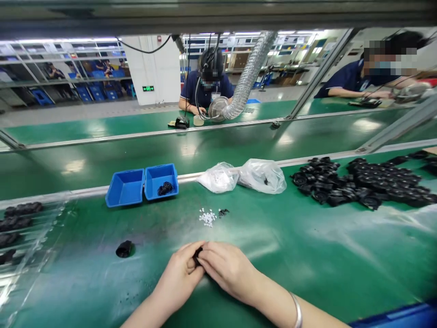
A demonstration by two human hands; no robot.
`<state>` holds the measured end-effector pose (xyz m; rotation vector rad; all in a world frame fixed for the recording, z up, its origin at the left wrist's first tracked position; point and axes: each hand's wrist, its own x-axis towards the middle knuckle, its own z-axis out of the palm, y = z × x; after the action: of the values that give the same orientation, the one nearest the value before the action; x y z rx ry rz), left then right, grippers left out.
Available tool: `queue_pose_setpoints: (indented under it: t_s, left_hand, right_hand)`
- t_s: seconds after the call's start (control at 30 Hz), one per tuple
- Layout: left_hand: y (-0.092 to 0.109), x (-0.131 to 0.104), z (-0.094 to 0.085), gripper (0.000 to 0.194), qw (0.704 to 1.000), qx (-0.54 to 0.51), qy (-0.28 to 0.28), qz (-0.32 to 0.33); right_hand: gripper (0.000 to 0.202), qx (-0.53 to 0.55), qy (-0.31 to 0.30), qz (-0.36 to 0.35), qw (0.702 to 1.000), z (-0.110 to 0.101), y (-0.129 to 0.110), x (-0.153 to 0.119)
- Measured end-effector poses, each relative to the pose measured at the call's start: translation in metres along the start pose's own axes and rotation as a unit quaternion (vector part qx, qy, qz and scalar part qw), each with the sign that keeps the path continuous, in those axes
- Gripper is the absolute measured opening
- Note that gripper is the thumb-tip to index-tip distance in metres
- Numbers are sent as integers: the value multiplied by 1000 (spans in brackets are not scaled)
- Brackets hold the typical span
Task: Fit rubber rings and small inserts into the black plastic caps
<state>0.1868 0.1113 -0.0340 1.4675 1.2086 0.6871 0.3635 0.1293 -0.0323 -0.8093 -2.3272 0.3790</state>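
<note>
My left hand (182, 269) and my right hand (229, 269) meet over the green bench. Between them is a small black plastic part (197, 256), mostly hidden by my fingers. Both hands are closed around it, the right fingertips pressing from the side. Beyond my fingers lie a scatter of tiny white pieces (207, 217) and a little heap of tiny black pieces (223, 212). To the left, a black cup-shaped part (124, 249) rests alone on its side.
Two blue bins (125, 187) stand at the back left, one with black rings (165, 188). Clear plastic bags (262, 176) lie beside them. Black parts (385, 180) are piled at right; more (15, 223) lie at far left. A metal frame rail (85, 141) crosses ahead, with co-workers (208, 86) beyond.
</note>
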Motion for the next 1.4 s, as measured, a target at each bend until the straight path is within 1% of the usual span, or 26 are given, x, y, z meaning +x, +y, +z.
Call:
queue_pose_setpoints:
  t_s: [0.07,0.1,0.13,0.2,0.27,0.37,0.43,0.57,0.77,0.87,0.93,1.03,1.1,1.17,1.23,1.3,1.4]
  left_hand:
    - [-1,1,2,44,998,-65,-17,-16]
    - [-2,1,3,45,995,-95,-22,-30]
    - [-3,1,3,46,992,-118,-25,-47]
    - [-5,1,3,51,987,-139,-22,-74]
    - [-7,1,2,55,986,-142,-19,-85]
    - [-9,1,2,58,985,-150,-21,-88]
    - [-9,1,2,58,984,-156,-22,-84]
    - [-9,0,3,56,984,-149,-27,-88]
    - [-9,0,2,53,985,-137,-47,-91]
    - [-11,2,1,51,984,-145,-49,-90]
    - [-12,2,1,51,983,-151,-45,-90]
    - [-11,2,0,49,982,-163,-44,-91]
    - [-8,2,-1,48,983,-160,-45,-84]
    - [-4,3,-3,45,988,-133,-42,-69]
    - [1,3,-4,43,994,-83,-34,-61]
    - [4,2,-5,42,997,-40,-29,-63]
    - [5,1,-6,44,998,-24,-28,-57]
  right_hand:
    - [17,40,57,55,996,-11,13,3]
    - [16,44,86,100,990,-17,22,4]
    - [16,28,103,147,983,-22,32,3]
    - [13,-39,87,230,968,-30,54,0]
    - [12,-93,58,274,955,-33,73,-4]
    - [15,-124,48,289,948,-33,87,-9]
    - [16,-134,47,290,946,-33,90,-10]
    - [8,-134,48,281,949,-32,94,-9]
    - [12,-124,51,269,954,-31,104,-8]
    - [12,-116,53,269,955,-35,99,-7]
    - [12,-90,56,266,958,-35,87,-5]
    - [13,30,58,231,971,-28,55,0]
    - [12,119,39,191,974,-20,34,3]
    - [9,171,14,159,972,-9,18,3]
    - [7,190,2,142,971,0,11,1]
    - [7,192,-1,136,972,8,10,-2]
    - [7,185,-2,137,973,13,12,-5]
